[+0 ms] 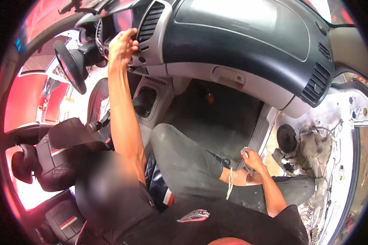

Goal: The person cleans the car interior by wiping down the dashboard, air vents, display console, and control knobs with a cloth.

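Observation:
My left hand (124,47) reaches out to the centre of the dashboard, its fingers curled beside the tall air vent (151,22) and in front of the screen (122,19). Whether those fingers grip the trim there is hidden. My right hand (254,160) is low, near my bent leg and bare foot, closed around something small and pale grey that I cannot make out. A pale band (230,183) hangs around my ankle. I sit on the passenger side with one leg folded.
The glovebox latch (239,77) is ahead, above the dark footwell (208,114). A steering wheel (69,67) and gear lever (143,102) are to the left, with a quilted seat (65,163). At right, the stripped door (339,155) exposes a speaker (287,138) and wiring.

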Tool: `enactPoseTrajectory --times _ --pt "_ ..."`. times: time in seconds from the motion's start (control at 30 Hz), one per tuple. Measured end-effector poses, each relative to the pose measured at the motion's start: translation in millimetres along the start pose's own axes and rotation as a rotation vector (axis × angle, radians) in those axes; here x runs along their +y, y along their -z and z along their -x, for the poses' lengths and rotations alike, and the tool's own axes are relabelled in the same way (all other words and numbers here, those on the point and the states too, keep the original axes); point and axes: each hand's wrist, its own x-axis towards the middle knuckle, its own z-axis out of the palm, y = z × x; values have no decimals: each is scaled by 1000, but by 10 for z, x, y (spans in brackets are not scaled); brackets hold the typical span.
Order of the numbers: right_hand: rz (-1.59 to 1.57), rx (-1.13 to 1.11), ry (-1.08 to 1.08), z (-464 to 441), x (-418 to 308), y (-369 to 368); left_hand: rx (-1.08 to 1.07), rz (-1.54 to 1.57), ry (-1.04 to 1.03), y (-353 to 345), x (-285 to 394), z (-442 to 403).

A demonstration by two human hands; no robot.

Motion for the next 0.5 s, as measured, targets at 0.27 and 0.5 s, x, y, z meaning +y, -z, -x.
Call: enactPoseTrajectory --times 0.27,0.5 --pt "22 -5 -20 -25 -31 46 32 -34 -46 -71 23 91" --pt "17 14 -25 -79 -45 65 16 -4 -44 58 -72 -10"
